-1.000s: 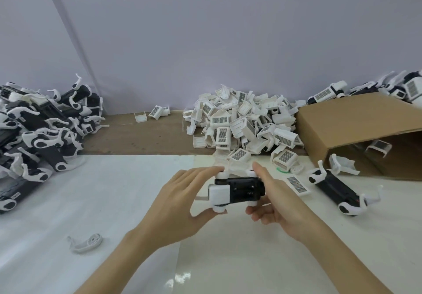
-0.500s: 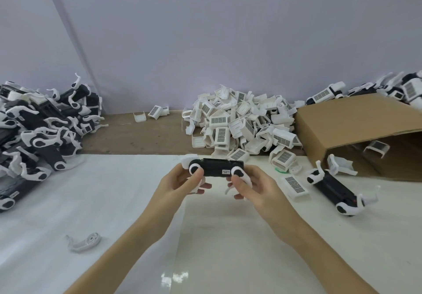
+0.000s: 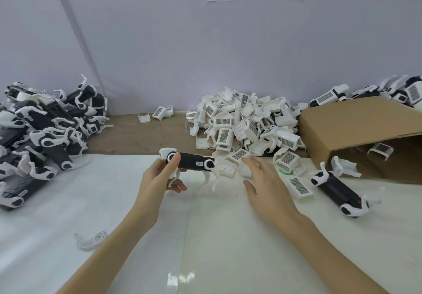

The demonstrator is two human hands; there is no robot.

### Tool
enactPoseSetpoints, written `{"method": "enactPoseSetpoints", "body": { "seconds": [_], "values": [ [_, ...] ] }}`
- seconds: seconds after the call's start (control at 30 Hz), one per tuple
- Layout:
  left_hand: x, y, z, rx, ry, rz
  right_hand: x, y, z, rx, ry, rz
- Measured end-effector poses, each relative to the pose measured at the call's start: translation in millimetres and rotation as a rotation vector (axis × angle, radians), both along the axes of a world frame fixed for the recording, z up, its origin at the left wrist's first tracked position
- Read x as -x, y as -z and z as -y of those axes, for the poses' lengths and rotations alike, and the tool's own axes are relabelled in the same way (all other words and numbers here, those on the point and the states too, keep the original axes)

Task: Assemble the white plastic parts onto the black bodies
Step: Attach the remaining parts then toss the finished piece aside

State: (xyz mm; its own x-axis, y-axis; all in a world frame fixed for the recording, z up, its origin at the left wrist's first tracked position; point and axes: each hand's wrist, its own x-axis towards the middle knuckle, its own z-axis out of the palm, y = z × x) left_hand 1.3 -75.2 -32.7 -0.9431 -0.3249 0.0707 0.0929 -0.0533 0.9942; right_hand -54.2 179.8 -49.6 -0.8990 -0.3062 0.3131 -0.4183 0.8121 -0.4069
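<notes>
From the head camera: my left hand [image 3: 159, 179] grips a black body [image 3: 194, 161] by its left end, thumb up over the white round cap there, fingers curled underneath. The body lies level above the white table [image 3: 68, 202], a small label on its near face, white pieces fitted at both ends and thin white legs hanging from its underside. My right hand [image 3: 267, 184] holds nothing: fingers spread and relaxed, palm down, just right of the body and not touching it, fingertips near the closest pieces of the pile of white plastic parts [image 3: 244, 125]. That pile sits far centre, many of its pieces carrying barcode-like stickers. To the right, a cardboard box [image 3: 356, 129] lies on its side with its opening facing me, a white part or two inside. In front of the box lies a second black body [image 3: 335, 191], white pieces at its ends, well apart from my right hand. Far left, a heap of finished black-and-white units [image 3: 45, 134]. Near left on the table, one loose white curved piece [image 3: 91, 240] lies alone
</notes>
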Motion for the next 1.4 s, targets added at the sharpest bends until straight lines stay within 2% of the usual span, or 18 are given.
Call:
{"method": "enactPoseSetpoints", "body": {
  "seconds": [0.07,0.23,0.37,0.57,0.63,0.73,1.03,1.17,1.27,1.4],
  "values": [
    [0.4,1.2,1.9,-0.002,0.008,0.016,8.4,4.9,-2.8,-0.058,0.051,-0.018],
    [0.0,1.6,-3.0,-0.002,0.034,0.047,12.6,7.6,-12.2,0.032,0.016,-0.120],
    [-3.6,-0.3,-11.0,-0.008,0.085,0.062,6.2,3.3,-15.7,0.284,-0.001,-0.168],
    [-9.9,-0.5,-24.6,-0.003,0.165,0.054,-6.1,-8.3,-11.3,1.146,-0.033,0.362],
    [-12.4,-1.5,-30.9,-0.002,0.187,0.059,-8.8,-13.0,-11.5,1.347,-0.052,0.498],
    [-16.1,-1.7,-38.9,0.023,0.236,0.054,-12.3,-18.2,-10.7,1.513,-0.073,0.594],
    [-19.5,-0.6,-46.5,0.097,0.297,0.063,-17.1,-21.5,-9.7,1.574,-0.215,0.644],
    [-19.0,-0.9,-45.2,0.087,0.301,0.075,-19.0,-19.3,-9.0,1.381,-0.203,0.579],
    [-19.8,0.0,-45.0,0.103,0.315,0.078,-20.6,-21.4,-9.3,1.350,-0.164,0.543],
    [-20.5,0.4,-46.2,0.105,0.323,0.073,-20.6,-24.5,-11.2,1.431,-0.276,0.682]
  ]
}}
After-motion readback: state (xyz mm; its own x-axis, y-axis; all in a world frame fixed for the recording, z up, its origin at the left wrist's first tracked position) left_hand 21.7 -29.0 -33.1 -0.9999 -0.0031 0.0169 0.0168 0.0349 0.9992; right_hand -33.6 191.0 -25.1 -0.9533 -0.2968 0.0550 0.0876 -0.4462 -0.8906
